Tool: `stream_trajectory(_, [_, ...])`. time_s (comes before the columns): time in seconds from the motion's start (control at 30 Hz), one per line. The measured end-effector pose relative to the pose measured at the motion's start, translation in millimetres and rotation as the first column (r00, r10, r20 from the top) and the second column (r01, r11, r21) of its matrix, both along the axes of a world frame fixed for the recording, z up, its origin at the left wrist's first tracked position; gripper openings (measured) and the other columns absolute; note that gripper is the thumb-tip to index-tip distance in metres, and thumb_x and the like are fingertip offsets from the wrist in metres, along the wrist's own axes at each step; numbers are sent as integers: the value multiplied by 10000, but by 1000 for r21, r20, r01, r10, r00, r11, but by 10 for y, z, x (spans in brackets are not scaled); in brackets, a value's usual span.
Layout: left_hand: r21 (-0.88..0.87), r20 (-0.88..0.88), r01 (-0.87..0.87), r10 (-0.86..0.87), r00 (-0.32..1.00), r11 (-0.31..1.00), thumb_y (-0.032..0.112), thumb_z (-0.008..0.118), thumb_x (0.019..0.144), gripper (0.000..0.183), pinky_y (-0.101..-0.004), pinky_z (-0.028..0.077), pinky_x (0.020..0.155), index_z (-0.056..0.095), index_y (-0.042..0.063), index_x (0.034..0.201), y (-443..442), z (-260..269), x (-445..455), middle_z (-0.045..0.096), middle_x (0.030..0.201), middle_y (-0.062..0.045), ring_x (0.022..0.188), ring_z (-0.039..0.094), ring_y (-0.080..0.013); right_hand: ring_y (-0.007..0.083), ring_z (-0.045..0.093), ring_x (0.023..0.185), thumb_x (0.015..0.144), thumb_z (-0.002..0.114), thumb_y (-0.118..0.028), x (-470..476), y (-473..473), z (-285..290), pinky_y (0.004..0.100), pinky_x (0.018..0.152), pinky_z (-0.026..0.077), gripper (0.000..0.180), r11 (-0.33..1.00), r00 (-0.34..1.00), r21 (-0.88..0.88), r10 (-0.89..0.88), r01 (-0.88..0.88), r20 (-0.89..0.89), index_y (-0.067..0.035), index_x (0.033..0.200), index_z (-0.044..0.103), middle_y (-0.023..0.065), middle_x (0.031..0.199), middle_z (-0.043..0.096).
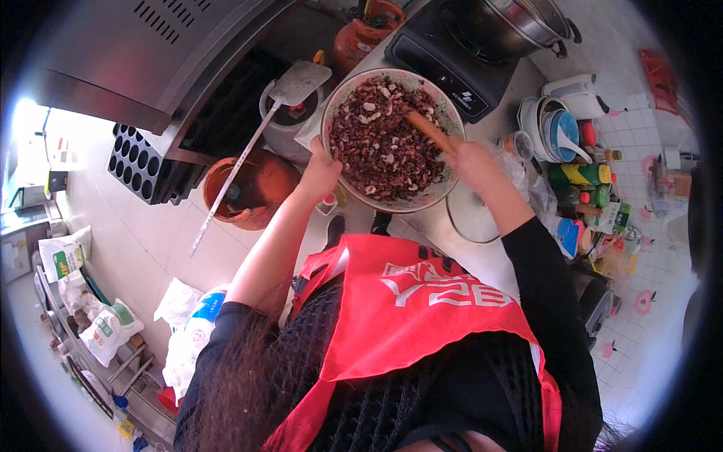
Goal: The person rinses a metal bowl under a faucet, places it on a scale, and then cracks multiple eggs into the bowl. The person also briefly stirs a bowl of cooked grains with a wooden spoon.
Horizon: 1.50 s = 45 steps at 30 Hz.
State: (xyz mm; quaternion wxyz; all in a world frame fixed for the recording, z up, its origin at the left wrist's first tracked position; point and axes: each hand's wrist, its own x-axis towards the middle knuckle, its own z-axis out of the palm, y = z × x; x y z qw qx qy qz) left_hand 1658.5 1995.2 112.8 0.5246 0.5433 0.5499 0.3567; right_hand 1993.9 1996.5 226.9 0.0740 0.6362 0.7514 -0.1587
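Note:
A large round bowl (455, 186) is in front of me, filled with a dark reddish-purple grain mixture (384, 152) dotted with pale pieces. My left hand (321, 176) grips the bowl's left rim, thumb on top and the other fingers mostly hidden. In my right hand (477, 164), at the opposite rim, is the handle of a wooden spatula or spoon (430, 131). Its far end is sunk in the mixture, so its shape is hidden. A glass lid (471, 217) lies on the counter below my right forearm.
A black stove (438, 68) carries a steel pot (508, 28) behind the bowl. A long-handled metal shovel (302, 82) leans out at the left, above an orange gas cylinder (265, 192). Stacked bowls (536, 130) and several bottles (582, 175) line the counter's right side.

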Motion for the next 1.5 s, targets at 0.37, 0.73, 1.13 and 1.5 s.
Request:
stream_trajectory(0.37, [-88,52,5,0,999,996,1,487,844,663,-381,390,1074,180,-37,1430,-50,147,-45,511,1309,-280,1263,530,-362,374,680,734,910,644,-317,-318,-727,826,503,662,534,405,970,973,-186,182,-155,140,-102,1244,560,151,773,688])
stream_trajectory(0.73, [-134,143,37,-18,990,990,-58,489,827,727,-368,342,1124,161,18,1472,2,-64,-99,430,1390,-156,1325,415,-260,354,688,739,921,630,-319,-19,-338,307,493,652,539,466,996,969,22,80,-88,233,-124,1333,536,146,795,699])
stream_trajectory(1.13, [-107,226,49,-24,974,993,-59,489,821,765,-361,282,1155,139,18,1497,11,-44,-75,379,1440,-166,1378,355,-262,398,677,822,905,646,-282,136,-339,334,506,742,531,337,997,978,-63,-20,34,209,-115,1195,603,187,868,696])
stream_trajectory(1.5, [-167,341,112,-50,939,980,39,570,911,764,-379,328,1118,98,66,1511,5,38,-189,394,1443,-133,1339,397,-242,408,675,752,916,631,-345,-463,-886,761,518,672,532,415,974,998,-218,70,-67,6,-105,1251,578,186,815,693])
